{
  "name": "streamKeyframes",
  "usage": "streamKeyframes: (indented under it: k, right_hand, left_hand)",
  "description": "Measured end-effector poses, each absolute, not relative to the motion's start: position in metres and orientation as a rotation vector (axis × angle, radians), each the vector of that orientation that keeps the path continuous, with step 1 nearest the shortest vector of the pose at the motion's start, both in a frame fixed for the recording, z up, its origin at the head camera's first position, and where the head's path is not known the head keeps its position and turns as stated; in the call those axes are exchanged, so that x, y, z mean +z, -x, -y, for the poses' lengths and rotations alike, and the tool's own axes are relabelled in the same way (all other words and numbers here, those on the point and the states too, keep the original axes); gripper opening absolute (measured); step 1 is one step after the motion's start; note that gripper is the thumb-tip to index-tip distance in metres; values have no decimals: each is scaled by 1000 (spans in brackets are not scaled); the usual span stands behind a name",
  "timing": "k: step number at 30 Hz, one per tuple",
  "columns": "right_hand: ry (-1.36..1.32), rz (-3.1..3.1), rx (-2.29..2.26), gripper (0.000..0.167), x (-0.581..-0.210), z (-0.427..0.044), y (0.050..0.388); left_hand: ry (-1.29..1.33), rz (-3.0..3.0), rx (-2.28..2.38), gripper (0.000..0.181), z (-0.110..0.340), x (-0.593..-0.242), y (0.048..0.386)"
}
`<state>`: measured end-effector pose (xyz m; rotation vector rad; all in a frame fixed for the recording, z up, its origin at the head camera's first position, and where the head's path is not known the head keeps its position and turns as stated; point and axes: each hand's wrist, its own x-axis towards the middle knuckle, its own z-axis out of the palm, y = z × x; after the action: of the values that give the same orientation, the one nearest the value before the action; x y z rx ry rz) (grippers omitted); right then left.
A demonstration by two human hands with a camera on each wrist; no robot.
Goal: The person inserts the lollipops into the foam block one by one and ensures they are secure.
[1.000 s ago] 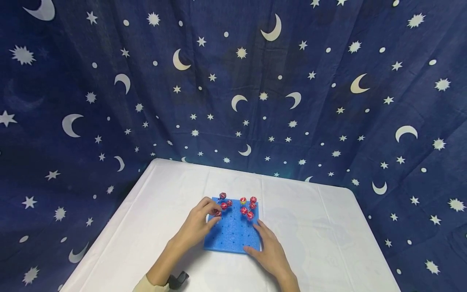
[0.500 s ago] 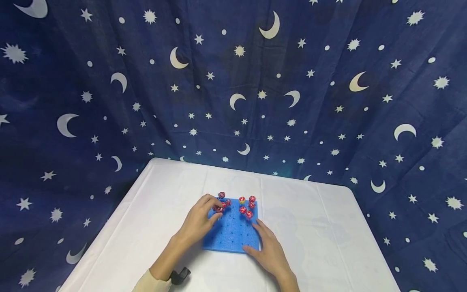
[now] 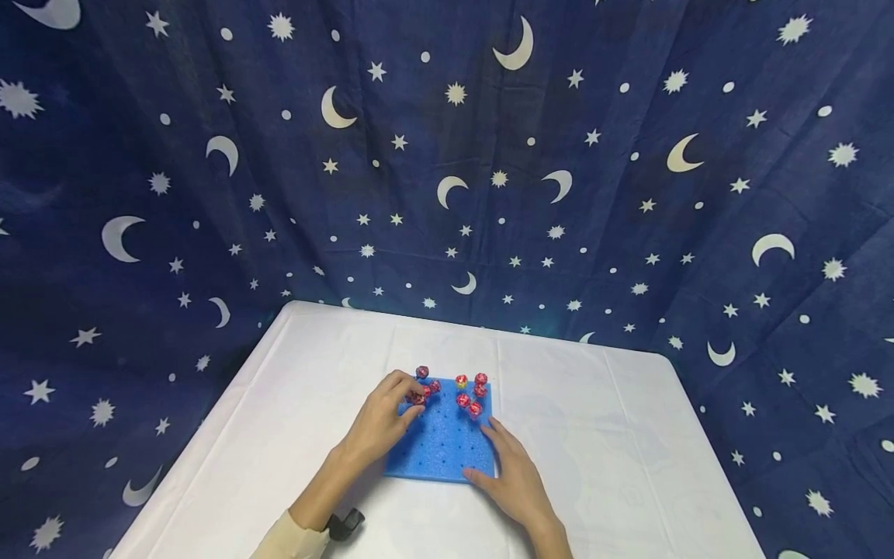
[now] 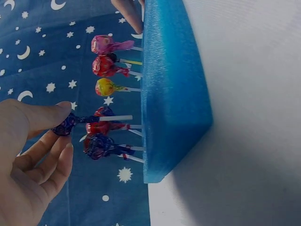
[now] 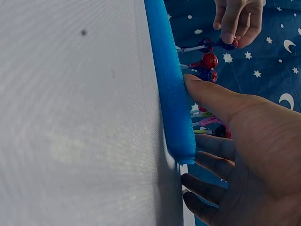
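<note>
My left hand (image 3: 380, 419) pinches a dark blue-wrapped lollipop (image 4: 65, 125) by its candy head. In the left wrist view, its white stick points toward the blue foam board (image 3: 440, 450), with the tip apart from the surface. Close beside it, several red and blue lollipops (image 4: 97, 146) stand in the board's back-left part. My right hand (image 3: 515, 477) lies at the board's right edge, fingers spread and relaxed, its thumb by the front corner. More lollipops, including a yellow one (image 4: 105, 87) and a pink one (image 4: 103, 44), stand at the back right.
The board has rows of small holes across its front and middle. It lies on a white-covered table (image 3: 594, 458). A dark blue curtain (image 3: 419, 194) with moons and stars hangs behind and at both sides.
My left hand has moved slightly forward with the lollipop, closer to the back-left lollipops, then nearly stopped. My right hand stays at the board's edge. The head view has shifted slightly.
</note>
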<state>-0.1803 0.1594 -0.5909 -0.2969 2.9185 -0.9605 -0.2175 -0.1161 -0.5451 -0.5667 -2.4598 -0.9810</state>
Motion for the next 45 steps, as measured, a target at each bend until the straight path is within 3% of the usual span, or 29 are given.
streamKeyframes:
  k: [45]
  right_hand:
    - [342,-2932,-989,84,-594,-160,181]
  left_hand:
    - [603,2439,-780,30,114,-562,226]
